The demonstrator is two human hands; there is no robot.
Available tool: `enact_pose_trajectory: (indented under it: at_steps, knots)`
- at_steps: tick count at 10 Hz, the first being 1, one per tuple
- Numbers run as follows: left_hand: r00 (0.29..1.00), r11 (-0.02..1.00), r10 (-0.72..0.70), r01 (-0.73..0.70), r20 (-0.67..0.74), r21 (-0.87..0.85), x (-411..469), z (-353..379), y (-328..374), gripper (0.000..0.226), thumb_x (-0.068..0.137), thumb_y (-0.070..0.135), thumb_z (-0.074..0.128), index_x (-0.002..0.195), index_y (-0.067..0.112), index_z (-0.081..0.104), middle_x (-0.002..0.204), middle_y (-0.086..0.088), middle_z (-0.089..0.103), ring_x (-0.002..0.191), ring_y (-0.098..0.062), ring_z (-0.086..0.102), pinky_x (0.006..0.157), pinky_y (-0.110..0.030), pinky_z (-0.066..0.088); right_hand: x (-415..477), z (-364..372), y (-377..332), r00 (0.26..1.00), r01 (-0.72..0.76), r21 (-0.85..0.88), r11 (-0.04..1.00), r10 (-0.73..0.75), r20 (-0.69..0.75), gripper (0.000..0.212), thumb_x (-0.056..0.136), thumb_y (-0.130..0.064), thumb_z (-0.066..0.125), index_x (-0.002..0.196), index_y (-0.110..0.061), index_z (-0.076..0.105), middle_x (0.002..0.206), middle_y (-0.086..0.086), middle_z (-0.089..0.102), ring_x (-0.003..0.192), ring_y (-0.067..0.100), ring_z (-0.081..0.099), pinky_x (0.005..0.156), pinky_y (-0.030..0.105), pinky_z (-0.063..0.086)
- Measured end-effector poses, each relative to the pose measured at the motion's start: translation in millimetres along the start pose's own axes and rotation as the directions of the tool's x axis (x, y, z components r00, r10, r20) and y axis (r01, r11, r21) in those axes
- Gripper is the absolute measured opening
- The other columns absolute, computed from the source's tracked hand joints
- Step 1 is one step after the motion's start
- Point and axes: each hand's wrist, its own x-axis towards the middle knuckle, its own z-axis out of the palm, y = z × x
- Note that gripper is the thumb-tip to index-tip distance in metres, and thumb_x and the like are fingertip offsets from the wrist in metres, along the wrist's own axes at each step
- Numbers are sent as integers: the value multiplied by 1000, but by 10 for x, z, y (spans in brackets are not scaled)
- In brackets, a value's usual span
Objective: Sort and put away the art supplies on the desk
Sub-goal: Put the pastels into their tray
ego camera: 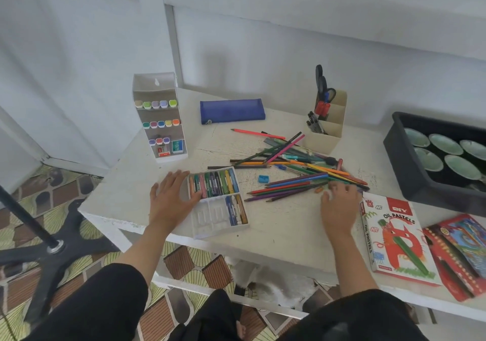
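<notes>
Head view: left hand (171, 198) lies flat, fingers spread, against the pastel tray's (210, 217) nine o'clock side. Right hand (339, 209), at the tray's three o'clock, touches the coloured pencils (294, 167) piled at its twelve; blur hides any grip

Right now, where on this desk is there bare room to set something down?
Bare desk lies along the front edge, between the pastel tray and the oil pastels box. Another patch sits between the marker rack, the blue pencil case and the pencil pile. That pile and the right end by the black tray are crowded.
</notes>
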Motion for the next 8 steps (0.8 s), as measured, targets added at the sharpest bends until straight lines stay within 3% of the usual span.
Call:
enact_pose_trajectory:
  at_steps: [1,2,3,4,5,6,8]
  knots:
    - [1000,1000,3,-3,-4,-1,-5,-7,9,64,88,55,54,143,27,38,153,5,31,145,-14,19,117,-44,9,115,-44,150,997,-34,-118,992,42,68,34,93,-21,54,121,-3,50,123,20,49,113,34,44,91,43,42]
    - [1000,1000,3,-3,-5,-12,-8,-13,13,63,88,54,54,142,27,38,153,5,32,144,-15,19,117,-44,9,159,-23,188,990,-72,-40,997,76,120,35,95,-22,51,125,-3,47,125,20,49,112,33,48,87,39,44]
    - [1000,1000,3,-3,-6,-12,-10,-13,14,63,88,54,54,142,27,38,153,5,32,144,-15,19,117,-44,9,175,-31,190,983,-149,155,977,130,127,27,94,-14,53,120,-4,51,112,18,58,96,27,57,77,32,45]
    - [1000,1000,1,-1,-3,-4,-6,-9,16,63,88,54,54,143,26,37,153,4,32,144,-15,19,117,-45,9,134,-107,174,952,-299,386,873,243,188,26,91,-8,58,117,-9,54,105,13,63,87,19,56,71,26,43]
    - [1000,1000,4,-4,-3,1,0,-3,14,63,89,53,54,143,26,38,153,4,33,144,-16,20,117,-46,10,36,-232,108,925,-378,581,720,271,265,27,89,-11,62,115,-19,57,106,3,61,93,15,56,67,21,46]
    - [1000,1000,7,-7,-5,4,-1,0,9,62,89,53,54,142,25,39,152,3,33,144,-18,21,116,-46,10,-97,-327,27,933,-342,712,613,135,333,31,90,-3,57,113,-24,57,103,4,61,92,18,58,73,26,51]
    - [1000,1000,0,0,-2,11,-2,0,9,62,89,52,54,143,26,38,153,4,33,144,-16,20,116,-45,9,-326,-378,-77,955,-215,824,524,-64,290,38,90,5,54,103,-30,64,93,7,62,81,21,57,72,32,51]
